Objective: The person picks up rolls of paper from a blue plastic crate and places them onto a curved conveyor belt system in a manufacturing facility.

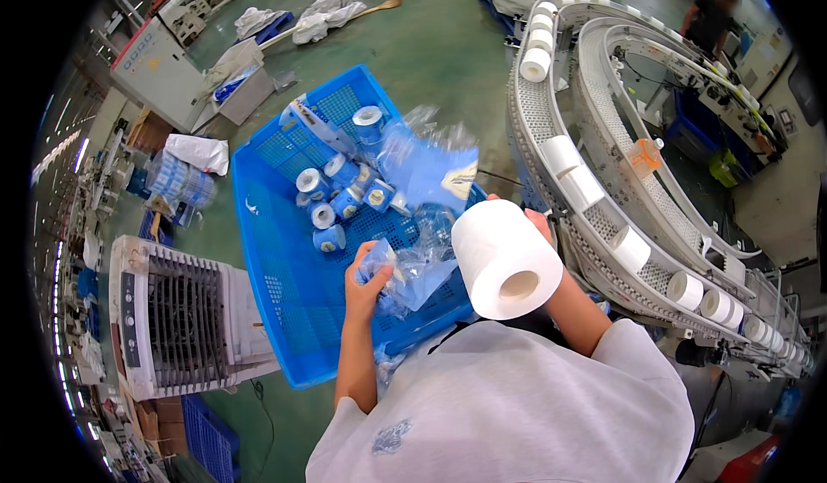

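My left hand is closed on a crumpled clear and blue plastic wrapper above the near part of a large blue plastic basket. My right hand grips a bare white toilet paper roll, its cardboard core facing me; the roll hides most of that hand's fingers. More blue and clear film, blurred, stands over the basket's right side beyond my hands. Inside the basket lie several rolls in blue wrapping, gathered toward the middle and far side.
A curved conveyor carrying white rolls bends round on my right. An orange-tinted bottle stands by its inner track. An air cooler is at left. Packed blue rolls lie beyond it. Another person is at far right.
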The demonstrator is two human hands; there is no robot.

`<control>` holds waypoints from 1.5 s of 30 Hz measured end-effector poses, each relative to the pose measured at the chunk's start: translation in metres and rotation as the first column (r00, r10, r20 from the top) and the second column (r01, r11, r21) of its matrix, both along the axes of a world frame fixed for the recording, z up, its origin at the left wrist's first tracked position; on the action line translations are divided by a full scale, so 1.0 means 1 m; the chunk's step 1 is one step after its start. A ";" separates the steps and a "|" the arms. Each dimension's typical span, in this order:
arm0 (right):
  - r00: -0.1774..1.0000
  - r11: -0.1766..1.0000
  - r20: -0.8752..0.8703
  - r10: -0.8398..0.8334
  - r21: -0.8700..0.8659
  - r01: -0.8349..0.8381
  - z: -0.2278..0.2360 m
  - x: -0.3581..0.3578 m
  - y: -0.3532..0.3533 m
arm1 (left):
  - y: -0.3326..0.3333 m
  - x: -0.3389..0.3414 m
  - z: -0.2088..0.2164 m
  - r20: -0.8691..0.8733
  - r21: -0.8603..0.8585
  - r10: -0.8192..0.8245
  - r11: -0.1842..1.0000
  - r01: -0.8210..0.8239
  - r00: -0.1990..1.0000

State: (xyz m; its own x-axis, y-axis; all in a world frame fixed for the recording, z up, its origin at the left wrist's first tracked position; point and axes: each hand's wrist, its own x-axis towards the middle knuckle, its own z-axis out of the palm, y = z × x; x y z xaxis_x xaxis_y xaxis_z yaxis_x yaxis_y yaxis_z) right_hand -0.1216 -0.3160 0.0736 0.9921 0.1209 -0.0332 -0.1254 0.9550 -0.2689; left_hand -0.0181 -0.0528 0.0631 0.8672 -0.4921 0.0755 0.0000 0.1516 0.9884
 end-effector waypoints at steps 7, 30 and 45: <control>0.993 0.985 -0.029 -0.111 0.133 0.114 0.000 -0.021 -0.012 | 0.006 -0.005 -0.023 -0.165 0.046 0.035 0.999 -0.028 0.986; 0.967 0.973 -0.146 -0.207 -0.131 0.188 -0.020 0.009 0.020 | -0.097 0.081 0.030 0.858 0.406 0.060 0.528 -0.746 0.510; 0.850 0.362 0.244 -0.466 -0.825 0.435 0.016 -0.035 -0.043 | -0.032 0.051 -0.050 0.315 0.600 0.080 0.755 -0.264 0.946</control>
